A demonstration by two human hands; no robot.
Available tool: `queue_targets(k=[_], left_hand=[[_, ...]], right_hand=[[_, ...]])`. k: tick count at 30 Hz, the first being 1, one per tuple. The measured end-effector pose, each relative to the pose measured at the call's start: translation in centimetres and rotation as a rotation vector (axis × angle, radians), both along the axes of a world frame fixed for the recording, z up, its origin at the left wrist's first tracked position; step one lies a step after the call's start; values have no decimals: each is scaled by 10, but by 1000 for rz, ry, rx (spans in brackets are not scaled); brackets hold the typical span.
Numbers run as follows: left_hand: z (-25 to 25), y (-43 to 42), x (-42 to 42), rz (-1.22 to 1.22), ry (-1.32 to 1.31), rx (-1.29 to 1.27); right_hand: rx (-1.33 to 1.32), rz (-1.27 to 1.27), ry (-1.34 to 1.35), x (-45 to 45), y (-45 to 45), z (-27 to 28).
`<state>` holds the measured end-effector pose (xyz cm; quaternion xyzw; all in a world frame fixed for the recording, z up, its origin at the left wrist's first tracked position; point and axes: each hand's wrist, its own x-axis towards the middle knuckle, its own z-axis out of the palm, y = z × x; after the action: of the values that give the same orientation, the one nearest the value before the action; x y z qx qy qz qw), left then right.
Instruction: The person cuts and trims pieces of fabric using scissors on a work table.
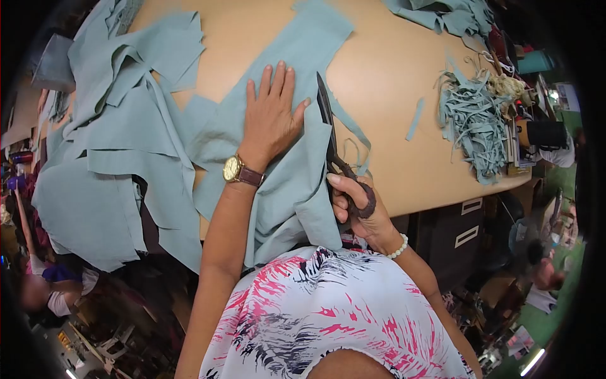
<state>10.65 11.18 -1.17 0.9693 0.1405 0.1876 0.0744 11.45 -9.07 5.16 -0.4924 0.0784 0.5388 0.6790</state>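
My left hand (270, 117) lies flat on a piece of grey-green fabric (291, 54), its fingers stretched out and the thumb apart. In my right hand (363, 208) is a pair of large dark scissors (327, 114), gripped by the handles. The long blade points away from me along the fabric's right edge; whether the blades are apart I cannot tell. A thin fabric strip (353, 129) curves just right of the blade. The fabric's near part hangs in folds over the table's front edge, against my body.
More grey-green fabric pieces (120, 126) are heaped on the left, draping over the table (391, 63) edge. A tangle of cut strips (473, 126) sits at the right, with one loose scrap (415, 119) beside it. Another fabric pile (445, 14) lies at the far right. Other people are in the background.
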Motion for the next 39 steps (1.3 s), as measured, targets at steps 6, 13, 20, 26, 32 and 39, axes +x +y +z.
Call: queue_targets(k=[6, 13, 20, 26, 32, 39], left_hand=[[-1, -9, -4, 66, 15, -9], [-1, -10, -3, 66, -2, -38], [5, -8, 0, 77, 21, 30], [45, 54, 38, -226, 219, 137], [6, 72, 38, -266, 130, 36], [10, 65, 34, -171, 137, 41]], right_hand=[[33, 17, 3, -1, -2, -5], [65, 26, 12, 1, -4, -3], [70, 31, 3, 1, -4, -6], [73, 30, -17, 1, -5, -6], [45, 19, -34, 4, -1, 4], [3, 17, -46, 15, 9, 3]])
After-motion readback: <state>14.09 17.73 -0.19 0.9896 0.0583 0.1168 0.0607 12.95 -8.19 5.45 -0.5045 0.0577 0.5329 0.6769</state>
